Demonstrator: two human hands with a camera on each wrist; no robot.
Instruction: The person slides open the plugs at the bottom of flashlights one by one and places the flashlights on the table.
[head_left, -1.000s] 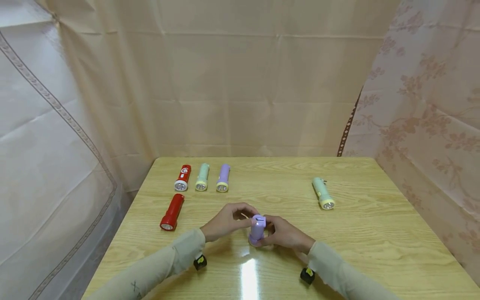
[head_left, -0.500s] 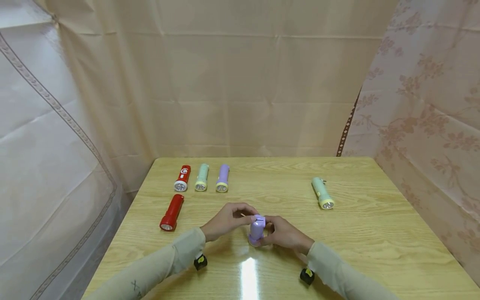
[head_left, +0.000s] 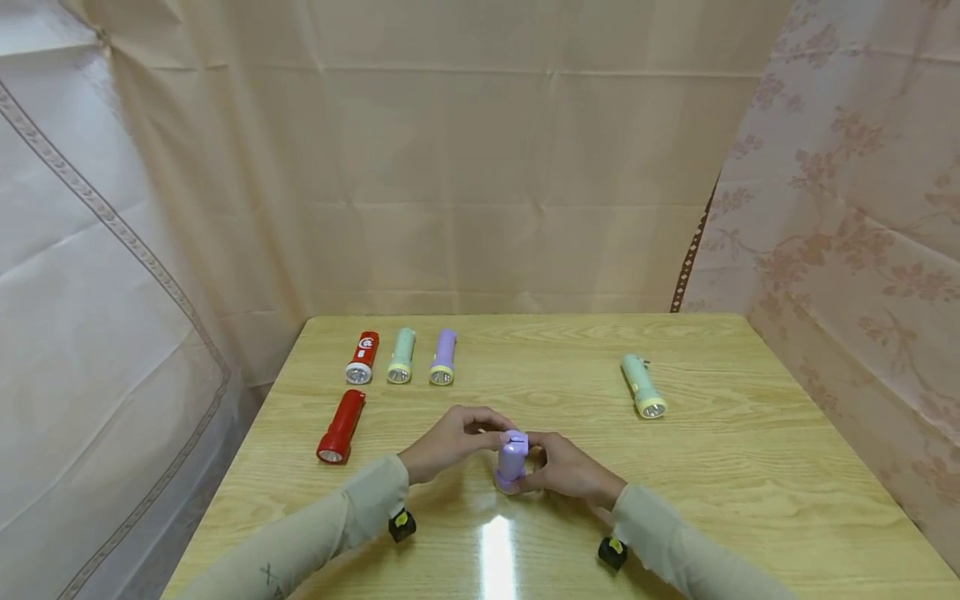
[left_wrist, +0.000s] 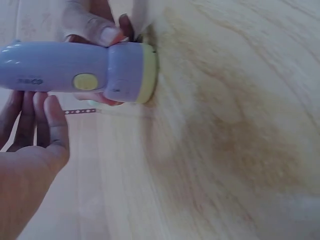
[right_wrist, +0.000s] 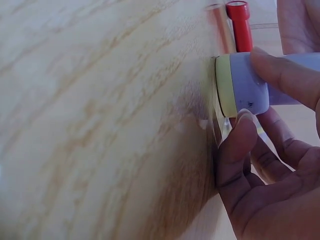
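A purple flashlight (head_left: 512, 461) stands upright on the table, its yellow-rimmed head down and its tail up. My left hand (head_left: 453, 442) holds it near the tail, thumb on the near side. Low on the body, my right hand (head_left: 570, 471) grips the head end with thumb and fingers. In the left wrist view a yellow switch shows on the purple flashlight (left_wrist: 55, 62), and fingertips of the left hand (left_wrist: 35, 150) touch its body. The right wrist view has the right hand (right_wrist: 280, 185) around the head, whose yellow rim meets the tabletop; the lens is hidden.
Back left, a red-and-white flashlight (head_left: 363, 357), a mint one (head_left: 401, 354) and a purple one (head_left: 443, 356) lie in a row. An all-red flashlight (head_left: 341, 427) lies nearer on the left. Another mint flashlight (head_left: 642, 385) lies at the right. Curtains hang behind the wooden table (head_left: 750, 475).
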